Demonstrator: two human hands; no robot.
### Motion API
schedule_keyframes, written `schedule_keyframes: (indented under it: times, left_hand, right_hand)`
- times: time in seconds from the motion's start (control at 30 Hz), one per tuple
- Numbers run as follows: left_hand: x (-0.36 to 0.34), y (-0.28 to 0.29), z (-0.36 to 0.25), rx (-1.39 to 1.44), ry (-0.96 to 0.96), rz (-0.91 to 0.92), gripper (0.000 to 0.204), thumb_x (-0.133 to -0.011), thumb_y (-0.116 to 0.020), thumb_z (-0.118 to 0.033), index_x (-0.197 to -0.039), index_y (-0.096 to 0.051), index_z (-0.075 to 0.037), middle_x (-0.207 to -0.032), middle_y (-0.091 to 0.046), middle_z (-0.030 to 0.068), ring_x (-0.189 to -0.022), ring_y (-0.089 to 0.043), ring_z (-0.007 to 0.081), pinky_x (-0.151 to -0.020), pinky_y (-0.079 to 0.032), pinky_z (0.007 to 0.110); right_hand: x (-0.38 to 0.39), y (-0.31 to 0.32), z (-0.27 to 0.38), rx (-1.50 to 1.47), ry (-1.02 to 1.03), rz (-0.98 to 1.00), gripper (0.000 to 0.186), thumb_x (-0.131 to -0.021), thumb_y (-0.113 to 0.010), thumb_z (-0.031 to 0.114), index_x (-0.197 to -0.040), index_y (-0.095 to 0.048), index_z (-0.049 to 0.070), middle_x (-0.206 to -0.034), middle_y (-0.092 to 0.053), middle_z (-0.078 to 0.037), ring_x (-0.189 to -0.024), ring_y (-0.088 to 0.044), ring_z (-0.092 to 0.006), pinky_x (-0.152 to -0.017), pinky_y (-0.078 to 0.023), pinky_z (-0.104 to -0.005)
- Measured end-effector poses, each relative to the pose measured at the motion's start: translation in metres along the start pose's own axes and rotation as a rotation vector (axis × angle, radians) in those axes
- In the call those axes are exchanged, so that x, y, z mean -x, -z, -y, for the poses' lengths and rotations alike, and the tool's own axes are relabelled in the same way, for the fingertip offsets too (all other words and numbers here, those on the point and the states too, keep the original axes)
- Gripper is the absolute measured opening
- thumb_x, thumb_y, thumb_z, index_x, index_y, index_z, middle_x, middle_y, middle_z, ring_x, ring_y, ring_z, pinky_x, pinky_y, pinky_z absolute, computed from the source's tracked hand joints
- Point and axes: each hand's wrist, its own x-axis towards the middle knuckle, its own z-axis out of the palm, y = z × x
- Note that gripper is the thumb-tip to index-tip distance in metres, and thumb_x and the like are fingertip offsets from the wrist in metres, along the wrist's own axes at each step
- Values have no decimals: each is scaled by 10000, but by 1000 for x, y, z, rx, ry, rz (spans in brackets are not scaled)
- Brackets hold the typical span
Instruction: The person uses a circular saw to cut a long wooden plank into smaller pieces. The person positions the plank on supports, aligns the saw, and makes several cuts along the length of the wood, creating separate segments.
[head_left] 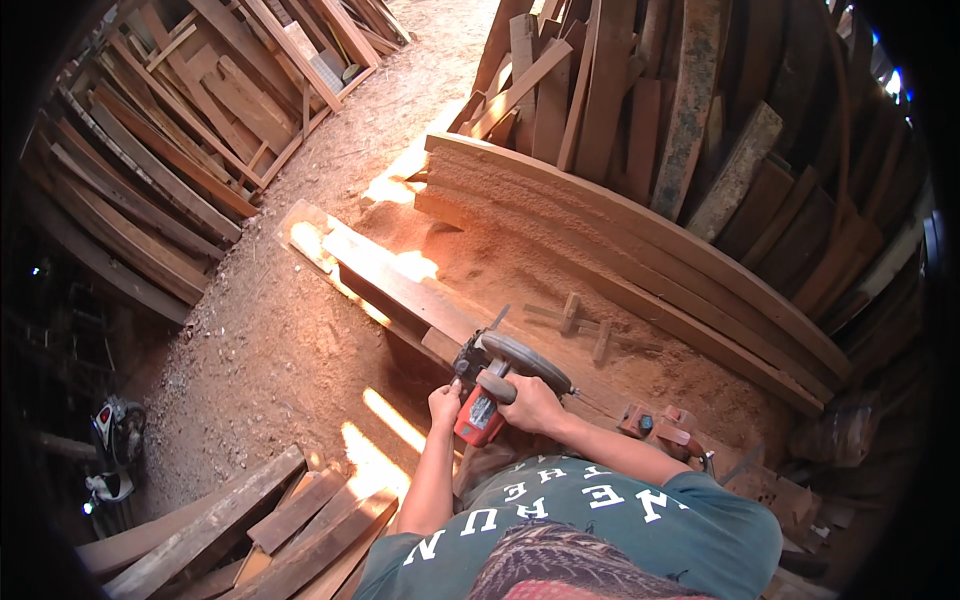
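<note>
Circular saw (481, 420): red body, round grey guard; located directly between the hands, close in front of the torso, at the near end of a long plank (400, 288). Right hand (533, 403): wrapped about the saw's grey handle (496, 386), fingers partly hidden. Left hand (445, 402): curled almost to a fist, thumb side against the dark fittings at the saw's left; whether it grips a part or merely touches cannot be told. Blade contact with the wood is not visible.

Assessment of handling: the right hand should bear the weight and hold the saw level. The left fingers sit near the mechanism and should stay outside the disc's line. The base would best lie flat along the plank, with loose sawdust brushed off.

Edges: the plank's long edge runs forward and leftward from the hands, above a dark gap just beyond the left hand. Ahead of the right hand, small wood offcuts (570, 315) limit sideways travel; farther right rise stacked boards (640, 250). A red power tool (672, 432) lies right of the right forearm. Most room appears leftward, over the dirt floor (250, 380).
</note>
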Motion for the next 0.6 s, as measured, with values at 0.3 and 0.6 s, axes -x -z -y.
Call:
schedule_keyframes:
  times: [0.3,0.6]
  left_hand:
    - [-14,8,9,-54,-31,8,338,-1044,-714,-291,-857,-795,-21,-789,-752,45,-690,-639,112,-669,-516,320]
    - [-18,11,4,-5,-15,29,343,-1045,-714,-295,-898,-780,7,-842,-771,61,-700,-653,114,-667,-516,308]
  right_hand:
    - [-6,-3,5,7,-2,-1,336,-813,-763,187,-1117,-759,44,-975,-754,-273,-974,-733,-456,-880,-587,-504]
    - [-11,-6,8,-10,9,-19,310,-827,-743,181,-1107,-760,48,-959,-752,-267,-956,-731,-458,-852,-586,-501]
